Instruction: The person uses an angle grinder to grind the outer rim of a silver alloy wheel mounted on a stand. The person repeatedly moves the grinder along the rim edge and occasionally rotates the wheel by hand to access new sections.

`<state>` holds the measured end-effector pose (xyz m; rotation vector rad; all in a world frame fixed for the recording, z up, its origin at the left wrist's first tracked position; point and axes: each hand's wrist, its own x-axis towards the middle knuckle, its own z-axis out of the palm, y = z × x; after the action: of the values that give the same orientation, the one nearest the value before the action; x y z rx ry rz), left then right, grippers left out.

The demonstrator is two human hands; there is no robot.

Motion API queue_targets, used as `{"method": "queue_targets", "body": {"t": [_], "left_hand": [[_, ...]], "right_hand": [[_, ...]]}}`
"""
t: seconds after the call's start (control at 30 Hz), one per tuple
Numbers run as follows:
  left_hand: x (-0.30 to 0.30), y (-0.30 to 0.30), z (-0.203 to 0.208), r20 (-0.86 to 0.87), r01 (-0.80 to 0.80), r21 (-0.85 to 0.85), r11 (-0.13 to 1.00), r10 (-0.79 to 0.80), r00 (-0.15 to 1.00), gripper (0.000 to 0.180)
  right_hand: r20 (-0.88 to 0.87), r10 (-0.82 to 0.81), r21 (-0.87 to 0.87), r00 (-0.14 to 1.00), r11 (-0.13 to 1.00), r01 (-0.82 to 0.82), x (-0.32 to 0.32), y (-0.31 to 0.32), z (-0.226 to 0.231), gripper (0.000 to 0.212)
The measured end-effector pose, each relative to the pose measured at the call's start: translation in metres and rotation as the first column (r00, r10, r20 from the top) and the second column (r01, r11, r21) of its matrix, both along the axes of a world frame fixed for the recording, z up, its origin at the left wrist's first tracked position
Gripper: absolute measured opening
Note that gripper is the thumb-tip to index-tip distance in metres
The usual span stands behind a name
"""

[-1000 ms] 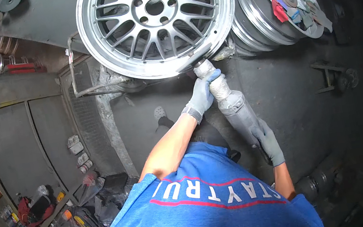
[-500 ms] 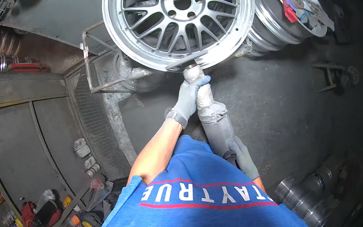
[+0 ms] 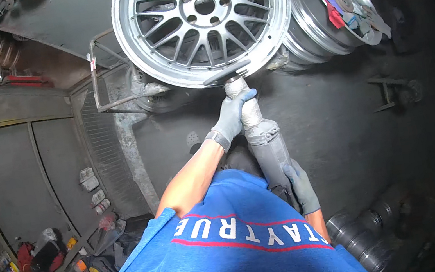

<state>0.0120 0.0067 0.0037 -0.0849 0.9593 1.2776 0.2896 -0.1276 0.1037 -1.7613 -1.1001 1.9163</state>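
A silver multi-spoke alloy wheel (image 3: 207, 19) stands ahead of me at the top, its face toward me. Both my hands wear grey gloves and hold a long grey angle grinder (image 3: 270, 153). My left hand (image 3: 231, 115) wraps around its white-taped front neck. Farther back, my right hand (image 3: 301, 184) is closed around the right side of the rear body, with part of its grip hidden. The grinder's thin dark disc (image 3: 227, 72) lies at the wheel's lower lip, seen nearly edge-on; whether it touches the metal I cannot tell.
A metal tube frame (image 3: 96, 75) stands left of the wheel. To its right another wheel (image 3: 318, 17) carries cloths and discs. Several wheels (image 3: 359, 241) are stacked at lower right. A small stand (image 3: 384, 92) sits on the right floor. Bottles and bags (image 3: 46, 257) lie lower left.
The wheel and surroundings have shifted left in view. The grinder has swung slightly right at its rear, with my right hand now showing more. Both hands keep their hold.
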Motion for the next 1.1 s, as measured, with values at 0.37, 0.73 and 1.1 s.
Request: {"method": "queue_targets", "body": {"t": [0.37, 0.73, 1.1], "left_hand": [[0.027, 0.011, 0.008, 0.042, -0.055, 0.020, 0.998, 0.055, 0.998, 0.027], [-0.066, -0.025, 0.010, -0.184, -0.062, 0.023, 0.998, 0.065, 0.981, 0.028], [-0.077, -0.021, 0.015, -0.165, -0.085, -0.028, 0.996, 0.079, 0.983, 0.017]], "right_hand": [[0.039, 0.018, -0.055, 0.999, 0.998, -0.015, 0.019, 0.035, 0.026, 0.062], [-0.111, -0.074, -0.129, 0.991, 0.990, 0.059, -0.056, -0.025, -0.028, 0.067], [-0.177, 0.062, -0.027, 0.982, 0.997, -0.068, -0.056, 0.002, -0.030, 0.061]]}}
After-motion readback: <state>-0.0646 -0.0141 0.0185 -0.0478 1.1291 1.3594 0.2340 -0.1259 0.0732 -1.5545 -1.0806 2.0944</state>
